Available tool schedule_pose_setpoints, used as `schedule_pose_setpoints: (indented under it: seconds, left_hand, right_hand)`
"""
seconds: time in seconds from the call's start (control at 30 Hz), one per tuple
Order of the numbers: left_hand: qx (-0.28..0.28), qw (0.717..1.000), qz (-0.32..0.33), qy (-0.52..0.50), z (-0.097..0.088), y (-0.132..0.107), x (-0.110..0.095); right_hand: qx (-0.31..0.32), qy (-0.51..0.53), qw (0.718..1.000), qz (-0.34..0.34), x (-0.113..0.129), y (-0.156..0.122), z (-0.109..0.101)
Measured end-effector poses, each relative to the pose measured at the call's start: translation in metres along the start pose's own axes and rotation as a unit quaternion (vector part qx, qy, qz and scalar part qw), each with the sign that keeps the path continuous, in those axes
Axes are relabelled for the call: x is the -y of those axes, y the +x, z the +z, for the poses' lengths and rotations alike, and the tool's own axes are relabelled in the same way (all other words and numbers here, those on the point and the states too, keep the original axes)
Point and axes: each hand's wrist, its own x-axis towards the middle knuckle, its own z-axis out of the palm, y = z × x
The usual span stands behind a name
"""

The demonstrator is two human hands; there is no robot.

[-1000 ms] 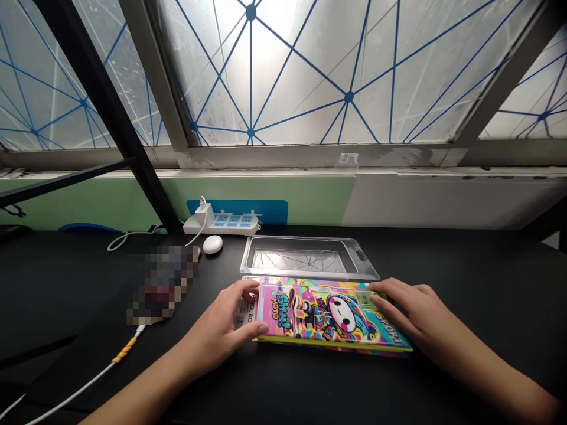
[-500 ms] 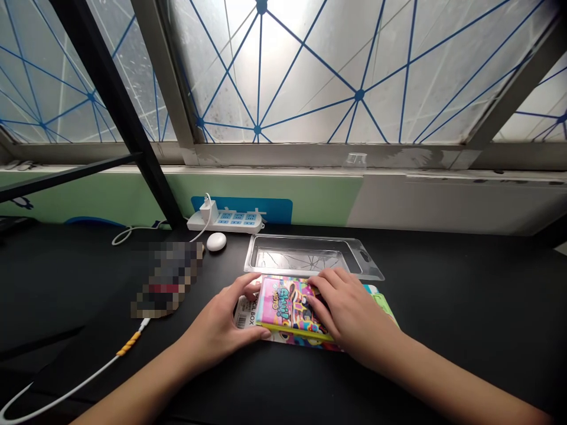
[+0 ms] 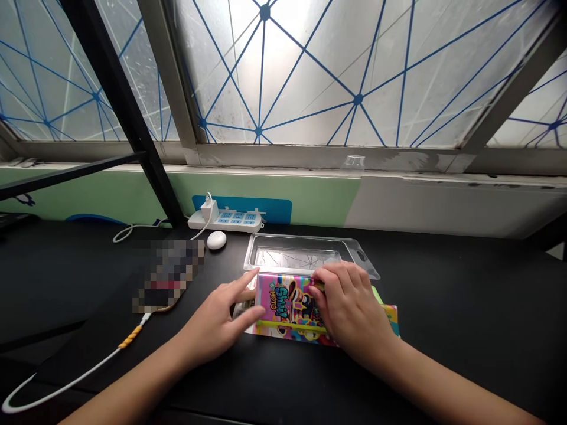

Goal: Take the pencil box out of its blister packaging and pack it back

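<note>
A colourful cartoon-printed pencil box (image 3: 286, 304) lies on the black desk (image 3: 465, 307), resting on its printed card backing. My right hand (image 3: 349, 310) lies on top of the box, fingers curled over its far edge and thumb at the near edge, gripping it. My left hand (image 3: 221, 319) sits at the box's left end, index finger stretched out along the far corner and thumb against the near corner. Just behind the box lies a clear plastic blister tray (image 3: 305, 258), hollow side up.
A white power strip (image 3: 225, 219) with a plugged charger stands against the green wall. A small white oval device (image 3: 217, 239) and a blurred-out object (image 3: 170, 274) lie to the left. A white cable with an orange wrap (image 3: 126, 339) runs toward the desk's near left edge.
My right hand has moved from the box's right end to its middle and closed on it. My left hand's fingers have spread at the left end. The box has lifted slightly off its backing.
</note>
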Motion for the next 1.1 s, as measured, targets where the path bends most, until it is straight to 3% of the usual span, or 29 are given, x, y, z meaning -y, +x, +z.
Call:
schedule_pose_setpoints:
  seconds: [0.1,0.17,0.3,0.37,0.43,0.6,0.67,0.77,0.87,1.0,1.1]
  left_hand:
    - [0.0,1.0,0.009,0.011,-0.006,0.002,-0.002]
    - [-0.013,1.0,-0.001,0.009,-0.007,0.003,0.0]
    - [-0.016,1.0,0.009,0.013,-0.004,0.002,0.007]
    - [-0.017,0.999,0.019,0.03,-0.002,0.002,0.008]
    - [-0.024,0.999,0.015,0.047,0.0,0.001,0.008]
    - [-0.027,0.999,-0.016,0.045,0.001,0.0,0.006]
    - [-0.021,0.999,-0.007,0.046,0.001,0.0,0.007]
    - [-0.023,0.999,0.007,0.043,0.002,-0.001,0.008]
    - [-0.036,0.999,0.014,0.03,0.003,-0.001,0.009]
    - [-0.029,1.0,0.001,-0.007,0.003,0.0,0.008]
    - [-0.025,0.999,0.011,-0.046,0.002,0.0,0.009]
  right_hand:
    - [-0.035,-0.002,0.998,-0.045,0.002,-0.006,-0.019]
    - [-0.019,0.024,0.996,-0.084,0.007,-0.012,-0.038]
    - [0.084,0.106,0.977,-0.163,0.016,-0.027,-0.075]
    - [0.151,0.161,0.961,-0.165,0.008,-0.037,-0.084]
    - [0.191,0.206,0.951,-0.128,-0.012,-0.05,-0.085]
    - [0.185,0.209,0.959,0.037,-0.08,-0.094,-0.068]
    - [0.219,0.241,0.939,0.111,-0.094,-0.107,-0.062]
    - [0.277,0.287,0.9,0.177,-0.098,-0.114,-0.061]
    - [0.299,0.294,0.882,0.216,-0.097,-0.115,-0.062]
    - [0.28,0.341,0.86,0.258,-0.1,-0.113,-0.06]
    - [0.245,0.356,0.858,0.277,-0.102,-0.112,-0.055]
